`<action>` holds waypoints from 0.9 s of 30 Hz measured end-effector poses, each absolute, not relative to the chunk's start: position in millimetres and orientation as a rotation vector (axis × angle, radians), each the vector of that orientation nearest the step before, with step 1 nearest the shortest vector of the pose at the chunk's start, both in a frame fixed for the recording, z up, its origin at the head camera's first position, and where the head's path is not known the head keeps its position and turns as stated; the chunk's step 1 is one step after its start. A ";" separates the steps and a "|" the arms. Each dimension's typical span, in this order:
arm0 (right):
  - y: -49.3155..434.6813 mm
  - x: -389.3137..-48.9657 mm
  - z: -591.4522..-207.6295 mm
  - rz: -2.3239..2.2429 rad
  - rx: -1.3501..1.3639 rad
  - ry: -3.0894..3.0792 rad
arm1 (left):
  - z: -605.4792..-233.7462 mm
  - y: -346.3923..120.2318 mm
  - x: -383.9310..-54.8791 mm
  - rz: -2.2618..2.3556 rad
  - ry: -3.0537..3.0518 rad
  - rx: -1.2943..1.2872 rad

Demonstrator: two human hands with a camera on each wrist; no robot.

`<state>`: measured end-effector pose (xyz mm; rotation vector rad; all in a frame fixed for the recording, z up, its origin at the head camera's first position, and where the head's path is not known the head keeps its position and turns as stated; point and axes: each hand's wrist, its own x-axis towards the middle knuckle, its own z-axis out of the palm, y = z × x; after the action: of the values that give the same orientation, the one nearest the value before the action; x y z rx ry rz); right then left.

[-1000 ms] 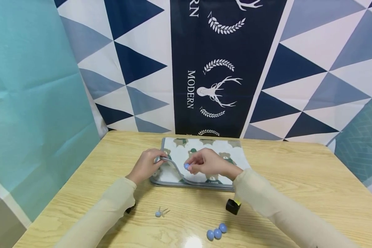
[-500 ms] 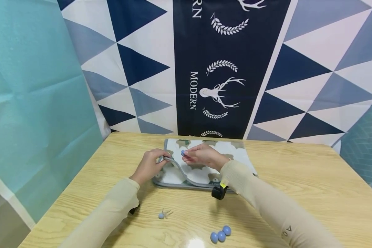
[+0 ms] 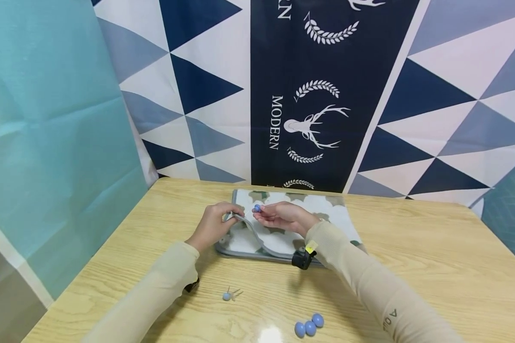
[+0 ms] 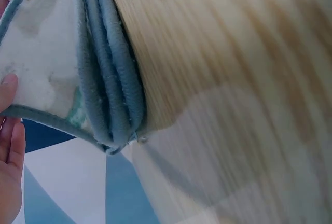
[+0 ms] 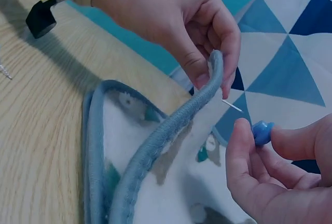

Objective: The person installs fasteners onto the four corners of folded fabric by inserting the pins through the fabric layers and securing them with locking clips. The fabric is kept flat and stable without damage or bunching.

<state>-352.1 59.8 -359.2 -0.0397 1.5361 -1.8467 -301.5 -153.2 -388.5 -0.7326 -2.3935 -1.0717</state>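
One lifted edge (image 5: 165, 135) of the folded blanket (image 3: 281, 242) on the tabletop (image 3: 412, 238) is pinched by the left hand (image 3: 214, 224); the right hand (image 3: 287, 217) pinches a blue knob (image 5: 262, 132) above the blanket.

Underneath, a pale yellow, wood-grained worktop (image 3: 420, 257), with a bright glare patch (image 3: 269, 335) near the lower edge of the head view. Behind it, a backdrop (image 3: 214, 90) of white, navy and grey-blue triangles, split by a near-black panel (image 3: 326, 59). On that panel, a white antlered deer head (image 3: 298, 126) turned sideways between leafy sprigs (image 3: 317, 89), beside the lettering "MODERN" (image 3: 274, 122). At left, a creased turquoise cloth (image 3: 64, 128), bordered below by a pale strip (image 3: 17, 263); under that, a grey-brown surface (image 3: 6, 295). At right, a teal cloth (image 3: 510, 219), cut off by the frame.
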 end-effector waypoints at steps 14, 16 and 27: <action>53.8 -355.3 -366.1 -1.858 -0.041 1.495 | -389.2 -149.4 -302.6 -1.062 -2.418 -0.725; 53.7 -355.7 -366.7 -1.854 -0.054 1.497 | -389.2 -149.2 -303.0 -1.061 -2.426 -0.721; 53.6 -355.3 -367.3 -1.827 -0.073 1.544 | -387.8 -147.9 -301.7 -1.079 -2.439 -0.730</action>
<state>-355.3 53.6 -367.3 -0.0732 1.5440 -1.8268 -301.7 -147.9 -387.8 -0.7301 -2.4391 -1.0793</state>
